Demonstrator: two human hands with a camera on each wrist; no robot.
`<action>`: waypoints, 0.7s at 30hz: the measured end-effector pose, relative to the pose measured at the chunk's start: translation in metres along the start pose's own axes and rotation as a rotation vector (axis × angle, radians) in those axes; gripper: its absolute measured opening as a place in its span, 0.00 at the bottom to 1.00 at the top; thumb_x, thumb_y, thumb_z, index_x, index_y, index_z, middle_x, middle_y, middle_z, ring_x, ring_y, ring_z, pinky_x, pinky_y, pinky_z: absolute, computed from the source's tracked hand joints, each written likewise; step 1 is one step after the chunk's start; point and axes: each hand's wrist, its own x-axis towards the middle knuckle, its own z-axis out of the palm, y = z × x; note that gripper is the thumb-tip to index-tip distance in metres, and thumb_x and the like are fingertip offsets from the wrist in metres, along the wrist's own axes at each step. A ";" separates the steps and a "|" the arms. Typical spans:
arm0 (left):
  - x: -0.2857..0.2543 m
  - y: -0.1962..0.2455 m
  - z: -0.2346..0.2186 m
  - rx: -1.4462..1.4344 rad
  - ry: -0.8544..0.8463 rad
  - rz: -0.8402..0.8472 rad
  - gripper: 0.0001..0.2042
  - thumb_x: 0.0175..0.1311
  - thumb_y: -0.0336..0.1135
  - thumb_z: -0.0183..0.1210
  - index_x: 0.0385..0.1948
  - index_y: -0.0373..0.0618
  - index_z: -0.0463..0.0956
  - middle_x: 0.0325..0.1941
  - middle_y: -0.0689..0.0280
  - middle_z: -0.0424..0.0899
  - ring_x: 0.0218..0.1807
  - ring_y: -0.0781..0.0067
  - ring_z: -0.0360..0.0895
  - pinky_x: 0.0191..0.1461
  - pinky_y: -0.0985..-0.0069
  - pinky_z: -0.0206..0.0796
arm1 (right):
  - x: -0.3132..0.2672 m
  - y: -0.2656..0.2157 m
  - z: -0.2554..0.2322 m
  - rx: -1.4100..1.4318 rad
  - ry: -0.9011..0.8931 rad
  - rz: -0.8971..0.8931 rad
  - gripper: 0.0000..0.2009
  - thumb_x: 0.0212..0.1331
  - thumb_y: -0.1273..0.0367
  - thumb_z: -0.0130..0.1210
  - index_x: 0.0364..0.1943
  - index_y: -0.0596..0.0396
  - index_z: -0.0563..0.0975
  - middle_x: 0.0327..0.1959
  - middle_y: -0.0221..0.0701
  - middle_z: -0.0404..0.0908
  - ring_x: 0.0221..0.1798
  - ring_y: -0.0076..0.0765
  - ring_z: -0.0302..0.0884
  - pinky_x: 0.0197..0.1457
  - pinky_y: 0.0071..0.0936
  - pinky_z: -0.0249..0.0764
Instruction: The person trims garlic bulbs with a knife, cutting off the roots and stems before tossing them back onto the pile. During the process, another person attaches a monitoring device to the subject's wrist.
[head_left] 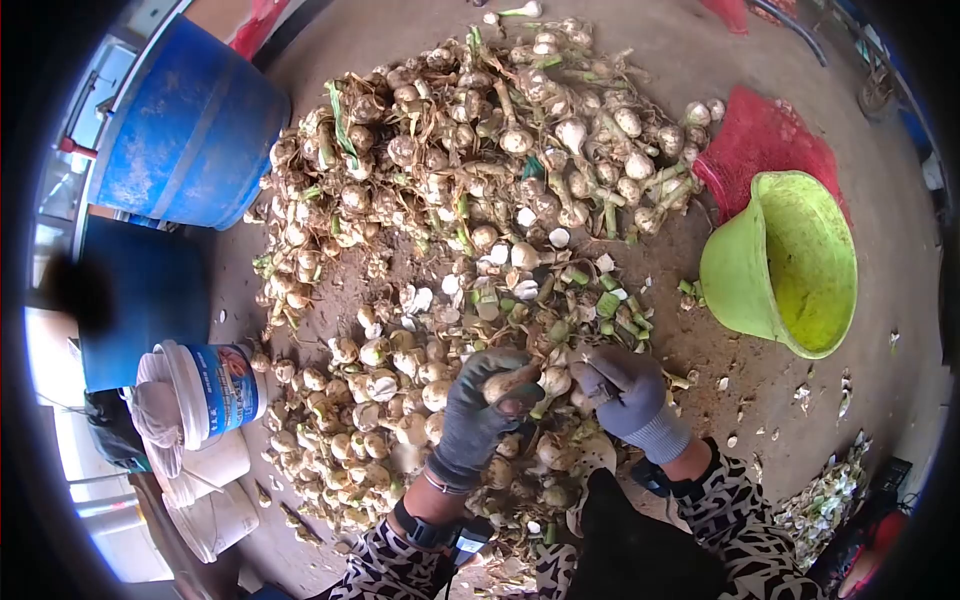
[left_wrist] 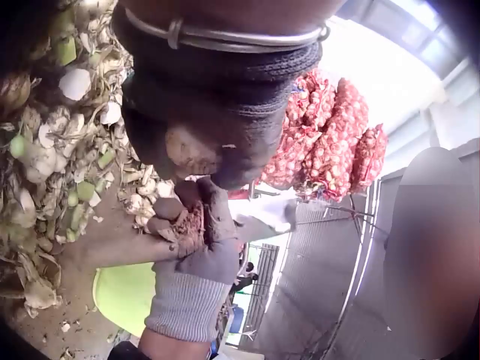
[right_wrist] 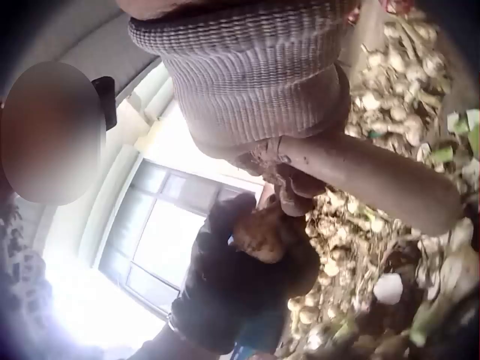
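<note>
My left hand (head_left: 475,415), in a dark glove, grips a garlic bulb (head_left: 510,382), its fingers curled round it. Close on its right is my right hand (head_left: 632,400), in a grey glove with curled fingers. In the right wrist view a smooth, rounded wooden handle (right_wrist: 375,176) sticks out of the right hand (right_wrist: 255,97); its working end is hidden. The left wrist view shows the same handle (left_wrist: 124,250) and the bulb (left_wrist: 193,152) against the left palm. Trimmed garlic bulbs (head_left: 345,440) lie below and left of the hands.
A large heap of untrimmed garlic (head_left: 400,140) lies beyond the hands, with cut green stalks (head_left: 607,305) nearer. On the right are a lime-green bucket (head_left: 730,270) and red netting (head_left: 765,140). Blue tubs (head_left: 190,125) and a labelled white bucket (head_left: 185,390) stand left. Filled net sacks (left_wrist: 330,135) are stacked behind.
</note>
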 end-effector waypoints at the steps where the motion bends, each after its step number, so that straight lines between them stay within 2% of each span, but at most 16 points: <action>1: -0.002 0.004 0.001 -0.200 -0.045 -0.036 0.27 0.52 0.44 0.71 0.50 0.42 0.70 0.44 0.67 0.77 0.42 0.76 0.78 0.43 0.80 0.71 | -0.003 0.003 -0.006 -0.196 -0.034 0.000 0.06 0.57 0.69 0.58 0.37 0.52 0.79 0.28 0.38 0.82 0.27 0.47 0.80 0.30 0.37 0.74; 2: 0.000 0.003 0.001 -0.043 -0.083 0.019 0.27 0.53 0.48 0.70 0.50 0.44 0.70 0.43 0.66 0.78 0.38 0.78 0.78 0.42 0.80 0.71 | -0.013 0.030 0.003 -0.253 -0.161 0.122 0.08 0.57 0.66 0.56 0.38 0.51 0.78 0.27 0.40 0.80 0.29 0.52 0.79 0.31 0.39 0.75; 3: -0.002 0.005 -0.004 -0.005 -0.194 -0.009 0.27 0.53 0.49 0.70 0.49 0.43 0.71 0.43 0.65 0.79 0.41 0.76 0.78 0.44 0.79 0.72 | -0.020 0.049 0.006 -0.256 -0.145 0.122 0.08 0.57 0.66 0.56 0.38 0.51 0.78 0.27 0.40 0.80 0.29 0.52 0.79 0.31 0.39 0.75; 4: -0.004 0.007 -0.008 0.036 -0.306 -0.032 0.27 0.53 0.50 0.69 0.48 0.43 0.72 0.44 0.64 0.79 0.44 0.74 0.78 0.47 0.77 0.72 | -0.024 0.067 0.007 -0.395 -0.259 0.171 0.09 0.59 0.63 0.54 0.39 0.50 0.78 0.27 0.41 0.80 0.29 0.51 0.79 0.32 0.40 0.75; 5: -0.003 0.011 -0.008 0.203 -0.387 0.037 0.26 0.54 0.50 0.69 0.47 0.42 0.74 0.44 0.64 0.80 0.47 0.73 0.78 0.49 0.76 0.73 | -0.030 0.089 0.009 -0.531 -0.387 0.224 0.11 0.61 0.61 0.53 0.40 0.50 0.78 0.26 0.42 0.80 0.29 0.51 0.79 0.32 0.41 0.74; 6: 0.003 0.015 -0.020 0.324 -0.485 -0.052 0.22 0.56 0.48 0.68 0.45 0.40 0.76 0.45 0.63 0.80 0.50 0.70 0.77 0.54 0.73 0.71 | -0.042 0.119 0.012 -0.507 -0.314 0.308 0.15 0.63 0.57 0.51 0.48 0.48 0.77 0.24 0.43 0.79 0.27 0.50 0.79 0.31 0.42 0.72; 7: 0.015 0.009 -0.036 0.314 -0.520 -0.082 0.18 0.58 0.43 0.67 0.43 0.41 0.77 0.49 0.61 0.80 0.47 0.70 0.79 0.52 0.69 0.73 | -0.021 0.073 -0.003 -0.159 -0.227 0.401 0.19 0.62 0.55 0.53 0.52 0.48 0.77 0.21 0.45 0.78 0.25 0.50 0.78 0.29 0.42 0.71; 9: 0.048 0.001 -0.064 0.737 -0.193 -0.045 0.18 0.62 0.44 0.61 0.50 0.45 0.75 0.51 0.59 0.79 0.44 0.64 0.81 0.49 0.68 0.75 | -0.011 0.072 -0.007 -0.327 -0.201 0.444 0.20 0.61 0.55 0.55 0.53 0.49 0.78 0.20 0.46 0.77 0.23 0.49 0.78 0.28 0.40 0.71; 11: 0.105 0.014 -0.066 1.321 -0.026 0.110 0.22 0.60 0.37 0.57 0.58 0.50 0.70 0.60 0.56 0.74 0.45 0.55 0.81 0.48 0.65 0.75 | -0.007 0.080 -0.002 -0.327 -0.196 0.460 0.19 0.61 0.56 0.55 0.51 0.50 0.79 0.20 0.46 0.78 0.23 0.49 0.78 0.27 0.40 0.71; 13: 0.172 0.000 -0.074 1.665 0.011 0.037 0.27 0.59 0.33 0.53 0.64 0.54 0.63 0.66 0.55 0.66 0.50 0.48 0.79 0.51 0.60 0.73 | -0.004 0.085 0.003 -0.335 -0.187 0.470 0.18 0.60 0.56 0.56 0.49 0.50 0.80 0.20 0.46 0.78 0.23 0.49 0.78 0.27 0.39 0.71; 15: 0.218 -0.023 -0.091 1.886 -0.006 -0.139 0.26 0.61 0.31 0.49 0.64 0.53 0.58 0.68 0.58 0.65 0.52 0.49 0.78 0.52 0.58 0.72 | -0.003 0.086 0.009 -0.275 -0.159 0.328 0.18 0.60 0.57 0.56 0.49 0.50 0.79 0.21 0.46 0.78 0.23 0.50 0.78 0.27 0.38 0.71; 16: 0.231 -0.034 -0.098 1.872 0.016 -0.159 0.24 0.63 0.34 0.50 0.62 0.55 0.61 0.67 0.58 0.66 0.55 0.48 0.76 0.54 0.55 0.70 | 0.003 0.074 0.006 -0.249 -0.186 0.374 0.17 0.59 0.59 0.57 0.49 0.51 0.79 0.21 0.46 0.79 0.23 0.49 0.78 0.28 0.37 0.71; 17: 0.239 -0.032 -0.099 1.842 0.003 -0.195 0.23 0.64 0.37 0.50 0.63 0.59 0.61 0.64 0.56 0.70 0.55 0.49 0.77 0.56 0.56 0.69 | 0.004 0.074 0.003 -0.259 -0.186 0.380 0.17 0.59 0.59 0.57 0.49 0.51 0.79 0.21 0.46 0.79 0.23 0.49 0.78 0.28 0.37 0.71; 19: 0.231 -0.032 -0.102 1.738 0.009 -0.213 0.22 0.64 0.40 0.54 0.60 0.59 0.65 0.59 0.55 0.75 0.52 0.53 0.79 0.54 0.59 0.71 | 0.001 0.072 0.001 -0.203 -0.198 0.543 0.16 0.59 0.60 0.58 0.48 0.52 0.80 0.22 0.45 0.79 0.24 0.48 0.79 0.29 0.36 0.72; 20: 0.219 -0.027 -0.101 1.744 0.008 -0.219 0.22 0.64 0.40 0.54 0.60 0.59 0.65 0.59 0.55 0.75 0.52 0.53 0.79 0.54 0.59 0.71 | -0.003 0.079 0.003 -0.160 -0.130 0.472 0.15 0.59 0.61 0.59 0.46 0.53 0.81 0.23 0.45 0.79 0.24 0.46 0.79 0.30 0.36 0.72; 21: 0.203 -0.018 -0.097 1.545 0.013 -0.189 0.22 0.61 0.39 0.58 0.58 0.59 0.67 0.57 0.56 0.76 0.51 0.58 0.80 0.52 0.63 0.73 | -0.003 0.080 0.003 -0.147 -0.127 0.470 0.15 0.59 0.61 0.59 0.46 0.53 0.81 0.23 0.45 0.79 0.24 0.46 0.79 0.30 0.36 0.72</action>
